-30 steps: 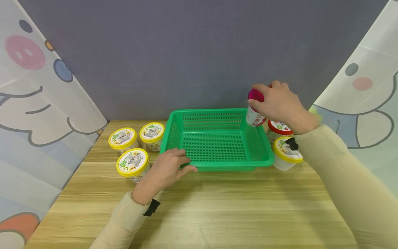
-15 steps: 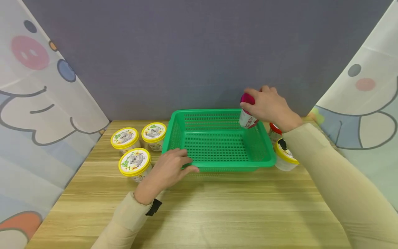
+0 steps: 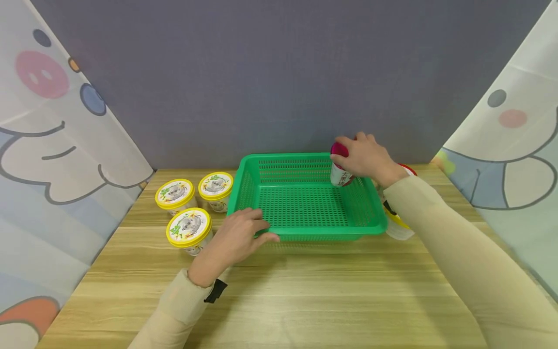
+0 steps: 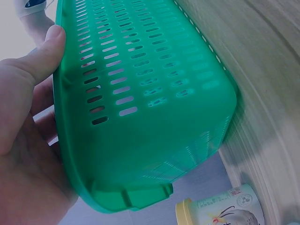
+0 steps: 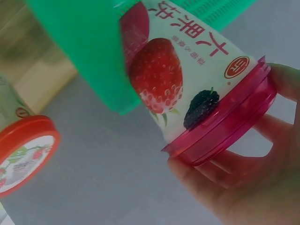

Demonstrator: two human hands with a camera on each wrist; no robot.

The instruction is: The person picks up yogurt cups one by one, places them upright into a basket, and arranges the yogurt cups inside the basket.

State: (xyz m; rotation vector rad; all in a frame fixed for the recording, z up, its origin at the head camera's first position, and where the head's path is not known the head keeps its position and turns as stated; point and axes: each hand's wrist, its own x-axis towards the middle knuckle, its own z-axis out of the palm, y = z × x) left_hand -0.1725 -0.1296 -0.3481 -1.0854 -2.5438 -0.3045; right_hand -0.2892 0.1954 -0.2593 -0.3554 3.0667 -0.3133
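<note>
My right hand (image 3: 365, 157) grips a yogurt cup (image 3: 340, 175) by its magenta lid, low over the back right corner of the green basket (image 3: 301, 232). In the right wrist view the cup (image 5: 176, 79) shows a strawberry and a blackberry printed on white, and fingers and thumb pinch the lid's rim. My left hand (image 3: 235, 237) holds the basket's front left rim. The left wrist view shows the thumb (image 4: 54, 42) over the rim of the basket (image 4: 140, 140) and the fingers on the other side of it.
Left of the basket stand tubs with yellow lids: a back one (image 3: 215, 185), a left one (image 3: 175, 193) and a front one (image 3: 189, 228). On the right, a red-lidded tub (image 3: 409, 169) and a yellow-lidded tub (image 3: 398, 229) are partly behind my sleeve. A grey wall (image 3: 283, 77) rises behind.
My right hand has moved left and down with the yogurt cup, from above the basket's right rim to inside its back right corner. My left hand stays on the front rim.
</note>
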